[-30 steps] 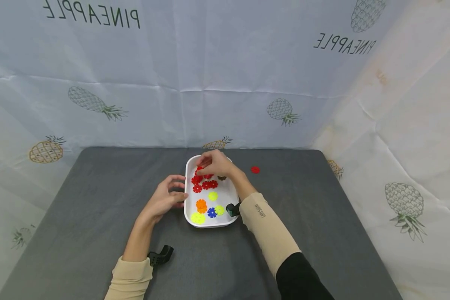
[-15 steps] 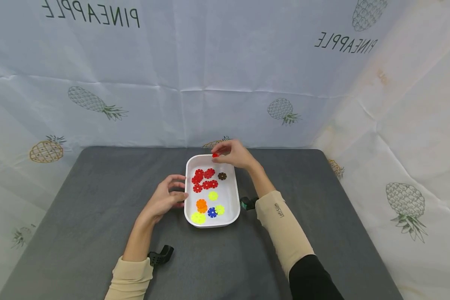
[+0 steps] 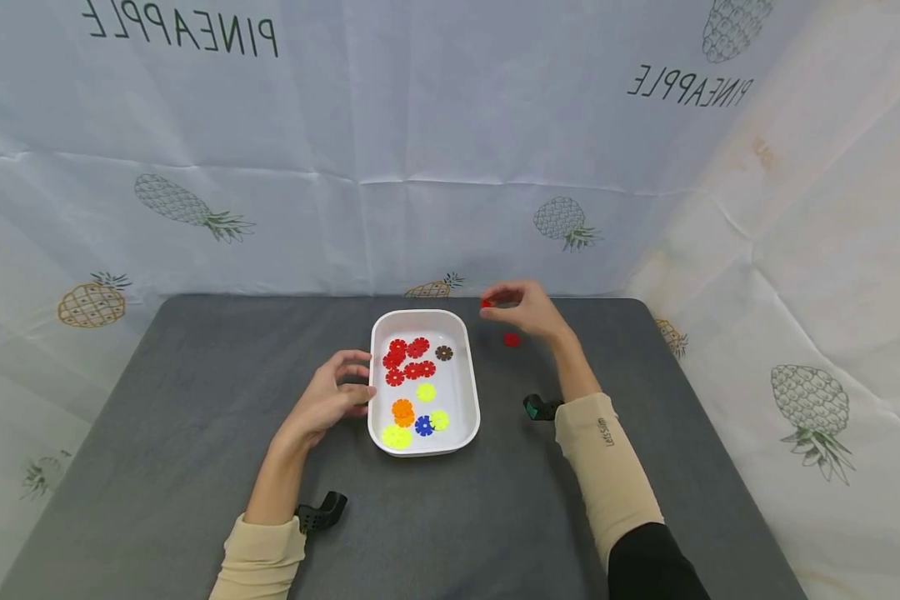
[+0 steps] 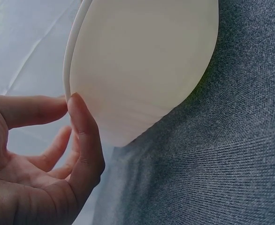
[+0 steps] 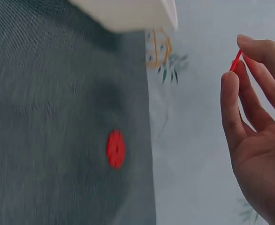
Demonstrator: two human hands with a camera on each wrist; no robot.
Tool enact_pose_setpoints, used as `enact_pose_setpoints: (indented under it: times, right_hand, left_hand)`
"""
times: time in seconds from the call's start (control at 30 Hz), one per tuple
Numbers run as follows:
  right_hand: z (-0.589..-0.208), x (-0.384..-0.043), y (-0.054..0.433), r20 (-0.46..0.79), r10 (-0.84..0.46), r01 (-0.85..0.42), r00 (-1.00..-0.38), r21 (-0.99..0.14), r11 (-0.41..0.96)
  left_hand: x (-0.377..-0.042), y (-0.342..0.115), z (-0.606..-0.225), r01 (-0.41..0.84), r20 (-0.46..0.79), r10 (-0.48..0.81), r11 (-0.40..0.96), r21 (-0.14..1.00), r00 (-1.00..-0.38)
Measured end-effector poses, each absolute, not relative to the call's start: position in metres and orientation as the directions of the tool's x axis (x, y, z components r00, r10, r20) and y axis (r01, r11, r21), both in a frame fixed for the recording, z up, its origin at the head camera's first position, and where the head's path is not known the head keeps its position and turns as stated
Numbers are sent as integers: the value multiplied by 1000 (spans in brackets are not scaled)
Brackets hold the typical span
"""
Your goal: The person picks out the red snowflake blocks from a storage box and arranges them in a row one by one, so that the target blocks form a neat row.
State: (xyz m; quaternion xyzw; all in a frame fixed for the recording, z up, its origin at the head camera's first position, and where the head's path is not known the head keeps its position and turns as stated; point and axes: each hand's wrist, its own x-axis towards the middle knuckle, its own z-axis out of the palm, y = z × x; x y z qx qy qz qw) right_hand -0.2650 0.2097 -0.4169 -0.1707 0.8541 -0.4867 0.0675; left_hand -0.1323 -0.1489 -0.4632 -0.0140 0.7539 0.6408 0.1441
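Thumb and fingers of my right hand (image 3: 525, 310) pinch a red snowflake disc (image 5: 236, 60), which is held edge-on above the table, to the right of the tray. Below that hand, another red snowflake disc (image 3: 511, 340) lies flat on the table. My left hand (image 3: 330, 393) grips the left rim of a white tray (image 3: 463, 400), its thumb and a finger meeting at the edge in the left wrist view. Inside are several red discs (image 3: 395, 357), a brown disc (image 3: 444, 353), orange discs (image 3: 402, 412), a blue disc (image 3: 423, 426) and yellow discs (image 3: 397, 437).
A grey cloth covers the table (image 3: 195, 400). Behind it hangs a white curtain (image 3: 450, 125) printed with pineapples. Both wrists carry black camera mounts, the left mount (image 3: 322, 511) close over the table.
From over the tray's far end, my right hand has moved right past the rim, carrying a red disc. My left hand and the tray have stayed put.
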Motion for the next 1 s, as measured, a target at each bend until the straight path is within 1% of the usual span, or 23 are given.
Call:
enact_pose_setpoints:
  times: [0.1,0.23,0.47,0.73,1.0]
  right_hand:
    - [-421,-264,228,42,-336,-212,-941,-845,490]
    - [-429,-261,252,20,-302,-193,-953,-810,554]
    - [-456,-260,281,-18,-260,-161,-965,-743,650]
    - [-479,-260,292,-50,-238,-137,-970,-700,701]
    - [-483,-260,290,-36,-232,-133,-972,-729,671]
  left_hand:
    - [-132,-149,-464,-204,-233,165,174,963,-958]
    - [-131,-149,-463,-204,-232,168,168,965,-958]
    - [-131,-149,-462,-207,-234,168,165,964,-958]
    - [-132,-149,-463,-198,-228,175,172,965,-958]
    - [-131,-149,-463,-201,-230,170,170,965,-958]
